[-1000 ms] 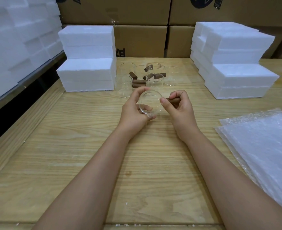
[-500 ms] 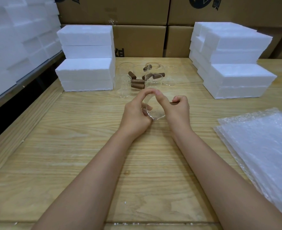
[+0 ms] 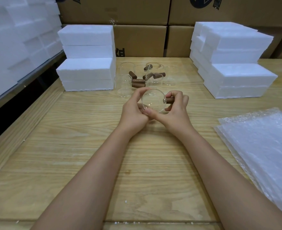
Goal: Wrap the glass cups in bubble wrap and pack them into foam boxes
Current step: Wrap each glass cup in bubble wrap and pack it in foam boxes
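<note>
Two bare hands on one cup right now: the left hand has its grip curled round the body of a clear round glass cup, and the right hand has its grip clamped on the cup's short brown wooden handle. The cup is held just above the pale wooden worktop, tipped so its mouth faces the camera, with nothing wrapped round it yet

My take on this step: the cup needs to go over to the sheets of clear bubble wrap lying at the right edge. I'd peel off just one sheet and lay the cup near one edge of it, so the roll covers the handle too. Glass is slick, so I'd keep hold of the handle until it's down

Counts:
- **Cups:** one in hand, plus maybe six or seven other clear cups clustered at the back. The glass overlaps, so I can't be sure. About five brown handles show among them
- **Foam:** white foam boxes in a left stack four layers high and a staggered right stack that I can't count
- **Bubble wrap:** at least three sheets
- **Behind it all:** brown cardboard cartons
</note>
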A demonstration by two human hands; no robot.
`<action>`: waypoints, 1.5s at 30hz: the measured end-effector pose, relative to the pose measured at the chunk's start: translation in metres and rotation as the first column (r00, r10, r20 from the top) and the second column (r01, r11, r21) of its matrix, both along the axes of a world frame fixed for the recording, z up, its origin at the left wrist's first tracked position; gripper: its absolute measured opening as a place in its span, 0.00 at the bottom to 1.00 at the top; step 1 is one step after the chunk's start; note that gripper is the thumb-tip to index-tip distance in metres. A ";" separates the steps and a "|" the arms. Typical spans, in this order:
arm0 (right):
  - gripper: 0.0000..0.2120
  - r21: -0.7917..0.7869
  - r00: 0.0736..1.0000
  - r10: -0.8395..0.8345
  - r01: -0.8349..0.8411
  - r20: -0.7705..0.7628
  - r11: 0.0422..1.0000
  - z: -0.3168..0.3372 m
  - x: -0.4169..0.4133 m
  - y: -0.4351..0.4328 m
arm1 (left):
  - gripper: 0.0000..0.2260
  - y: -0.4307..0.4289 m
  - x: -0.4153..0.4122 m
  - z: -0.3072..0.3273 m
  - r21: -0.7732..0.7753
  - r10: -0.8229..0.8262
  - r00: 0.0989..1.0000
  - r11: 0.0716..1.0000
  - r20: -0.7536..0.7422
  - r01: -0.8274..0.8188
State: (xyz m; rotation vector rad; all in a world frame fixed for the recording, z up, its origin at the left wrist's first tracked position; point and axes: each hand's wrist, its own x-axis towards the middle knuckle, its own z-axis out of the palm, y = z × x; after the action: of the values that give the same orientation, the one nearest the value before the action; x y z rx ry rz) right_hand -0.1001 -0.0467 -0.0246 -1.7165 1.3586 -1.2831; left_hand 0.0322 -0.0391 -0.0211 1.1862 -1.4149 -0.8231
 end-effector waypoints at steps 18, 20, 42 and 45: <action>0.10 -0.074 0.819 0.105 -0.077 0.564 0.994 0.006 -0.009 -0.006 | 0.33 0.000 0.004 0.002 0.014 -0.097 0.985 0.995 -0.143 0.100; 0.09 -0.089 0.807 0.099 -0.058 0.582 0.994 0.007 -0.008 -0.006 | 0.35 0.001 0.005 0.004 0.007 -0.111 0.982 0.993 -0.150 0.114; 0.12 0.207 0.669 -0.056 -0.149 0.741 0.967 0.012 -0.002 -0.008 | 0.41 0.000 -0.002 -0.001 -0.203 0.019 0.999 0.979 0.041 -0.011; 0.13 0.199 0.719 -0.081 -0.081 0.690 0.977 0.010 -0.002 -0.008 | 0.34 0.000 -0.002 -0.001 -0.207 0.026 0.998 0.978 0.049 -0.015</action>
State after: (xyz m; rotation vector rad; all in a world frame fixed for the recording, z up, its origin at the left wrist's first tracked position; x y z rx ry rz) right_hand -0.1021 -0.0548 -0.0142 -0.9089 0.9805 -1.5034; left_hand 0.0306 -0.0394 -0.0219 1.0666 -1.4896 -0.6176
